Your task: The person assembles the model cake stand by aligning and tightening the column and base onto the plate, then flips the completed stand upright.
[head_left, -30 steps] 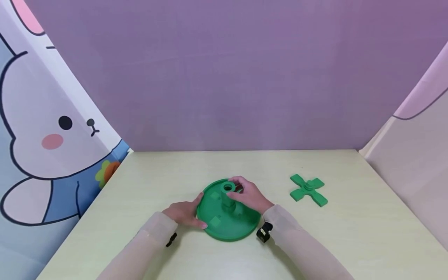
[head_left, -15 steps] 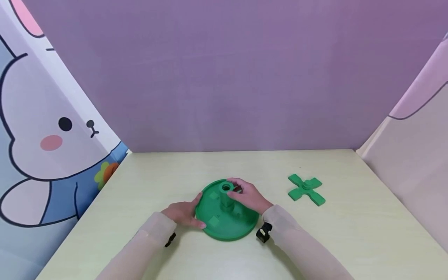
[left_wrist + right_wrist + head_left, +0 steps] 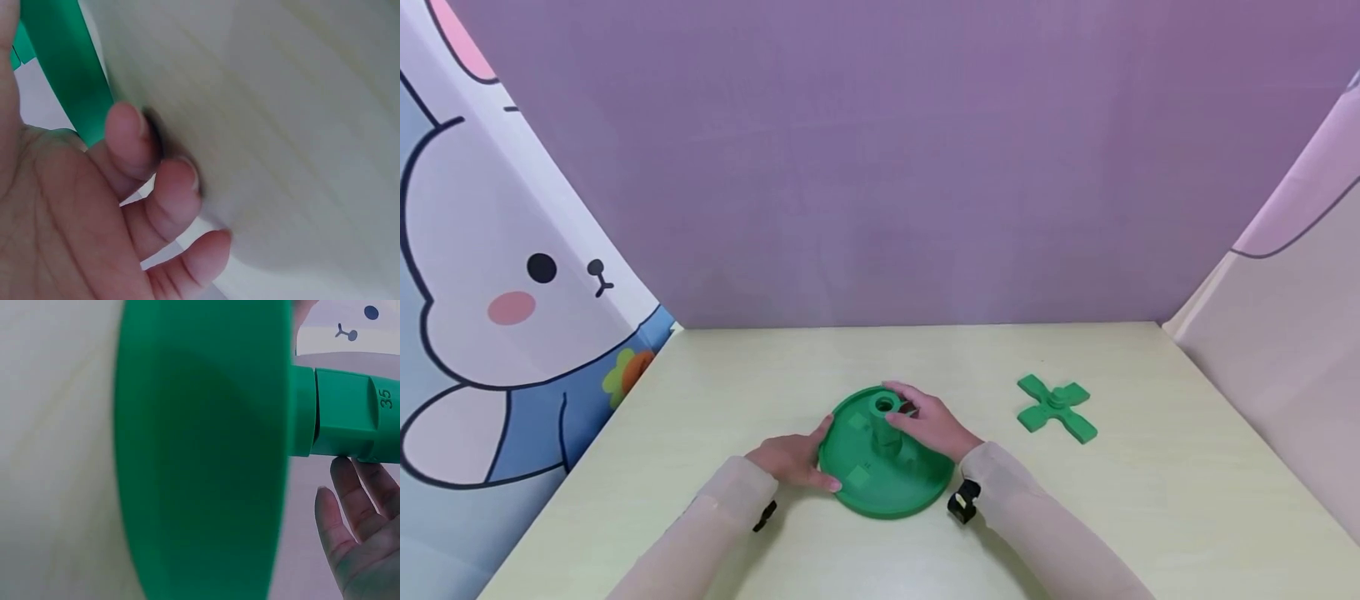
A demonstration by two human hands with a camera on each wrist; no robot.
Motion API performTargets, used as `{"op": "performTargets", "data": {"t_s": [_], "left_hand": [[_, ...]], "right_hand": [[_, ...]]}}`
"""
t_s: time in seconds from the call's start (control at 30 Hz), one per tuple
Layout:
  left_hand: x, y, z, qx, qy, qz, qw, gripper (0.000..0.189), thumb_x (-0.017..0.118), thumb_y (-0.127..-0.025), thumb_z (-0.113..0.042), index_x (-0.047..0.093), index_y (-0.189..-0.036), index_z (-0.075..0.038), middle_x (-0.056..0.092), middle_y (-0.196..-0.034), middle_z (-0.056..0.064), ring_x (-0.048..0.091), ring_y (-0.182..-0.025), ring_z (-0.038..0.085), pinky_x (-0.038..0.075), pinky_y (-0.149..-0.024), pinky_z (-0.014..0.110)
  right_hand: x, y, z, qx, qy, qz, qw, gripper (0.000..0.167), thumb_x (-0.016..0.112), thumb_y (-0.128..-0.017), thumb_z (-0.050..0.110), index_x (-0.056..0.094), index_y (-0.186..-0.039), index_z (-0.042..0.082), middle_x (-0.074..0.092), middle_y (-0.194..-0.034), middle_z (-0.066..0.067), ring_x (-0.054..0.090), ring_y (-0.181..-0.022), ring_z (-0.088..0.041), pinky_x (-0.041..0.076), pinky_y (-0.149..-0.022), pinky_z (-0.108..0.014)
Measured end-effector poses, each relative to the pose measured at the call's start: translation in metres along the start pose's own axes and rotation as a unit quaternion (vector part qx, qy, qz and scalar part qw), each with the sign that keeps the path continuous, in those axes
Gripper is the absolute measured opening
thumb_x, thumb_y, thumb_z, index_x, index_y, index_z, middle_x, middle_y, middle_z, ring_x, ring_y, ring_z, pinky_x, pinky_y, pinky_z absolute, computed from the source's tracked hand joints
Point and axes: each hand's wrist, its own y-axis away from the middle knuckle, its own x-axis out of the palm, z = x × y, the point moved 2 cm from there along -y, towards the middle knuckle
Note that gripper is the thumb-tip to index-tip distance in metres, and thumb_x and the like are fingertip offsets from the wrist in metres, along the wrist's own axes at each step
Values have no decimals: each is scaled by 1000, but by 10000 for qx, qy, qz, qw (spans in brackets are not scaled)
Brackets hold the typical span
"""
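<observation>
A round green base with a raised rim [image 3: 891,496] lies flat on the table in the head view. From its middle rises a hollow green post [image 3: 883,425], open at the top. My left hand [image 3: 793,458] holds the base's left rim between spread thumb and forefinger; the other fingers curl down at the tabletop in the left wrist view. My right hand [image 3: 932,425] grips the post near its top, thumb in front and fingers behind. In the right wrist view the post [image 3: 347,406] carries the number 35, and a thin dark seam separates it from a collar on the base.
A green cross-shaped piece [image 3: 1056,402] with a round hub lies on the pale table [image 3: 737,367], back right of the base. A purple cloth [image 3: 880,167] hangs behind the table, and a cartoon-printed cloth [image 3: 512,233] covers the left side.
Both hands keep their hold on the base and post. The right fingers have shifted very slightly at the post's top; the cross-shaped piece lies as before.
</observation>
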Motion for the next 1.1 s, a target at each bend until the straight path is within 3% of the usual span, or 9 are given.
{"op": "performTargets", "data": {"t_s": [0.13,0.3,0.53,0.73,0.97,1.1], "left_hand": [[-1,1,-1,0,-9,-8,10000,109,73,-77,-55,12,-153,-6,60,-123,16,56,-113,32,45,-90,50],[-1,3,-2,-6,0,-11,10000,109,73,-77,-55,12,-153,-6,60,-123,16,57,-113,32,45,-90,49],[-1,4,-2,-32,9,7,10000,109,73,-78,-55,12,-153,-6,59,-125,15,56,-114,31,45,-90,49],[0,3,-1,-52,44,21,10000,109,73,-77,-55,11,-154,-6,59,-125,15,56,-114,31,45,-90,49],[-1,4,-2,-60,44,44,10000,110,73,-77,-55,12,-153,-6,59,-125,15,56,-113,31,45,-89,49],[-2,5,-3,-80,60,59,9999,109,74,-77,-54,12,-154,-6,59,-124,14,57,-111,30,46,-90,48]], "right_hand": [[1,-1,0,-61,-83,-58,9999,45,62,-94,21,51,-134,1,60,-109,-8,56,-96,-23,48,-80,-32],[1,-2,0,-3,-74,-163,9998,44,65,-93,21,51,-128,-1,59,-109,-10,56,-95,-23,48,-80,-32],[3,-1,2,137,75,-53,9999,63,68,-88,17,40,-142,2,56,-118,-12,55,-99,-24,47,-86,-40],[4,0,3,35,138,87,9999,59,69,-83,8,47,-138,0,60,-113,-7,57,-99,-24,49,-82,-37],[5,-2,3,175,334,-183,9991,66,76,-82,13,45,-139,1,57,-114,-10,56,-97,-25,49,-79,-36],[4,-2,3,269,293,-186,9990,78,78,-80,17,37,-145,5,52,-126,-14,53,-107,-29,46,-88,-44]]}}
